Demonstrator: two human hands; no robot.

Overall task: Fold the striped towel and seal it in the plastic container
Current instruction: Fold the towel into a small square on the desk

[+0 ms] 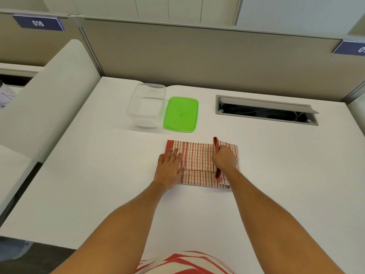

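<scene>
The red-and-cream striped towel [199, 161] lies partly folded on the white desk [276, 175]. My left hand [170, 166] presses flat on its left end, fingers straight. My right hand [224, 157] grips the towel's red right edge, which stands lifted off the layer beneath. Behind the towel stands the clear plastic container [146, 105], open and with nothing in it. Its green lid [181, 114] lies flat on the desk just to the container's right.
A grey cable slot [266, 110] with its flap raised is set into the desk at the back right. Beige partition walls close the back, and a white rounded divider [53, 91] stands on the left. The desk's front edge runs close to my body.
</scene>
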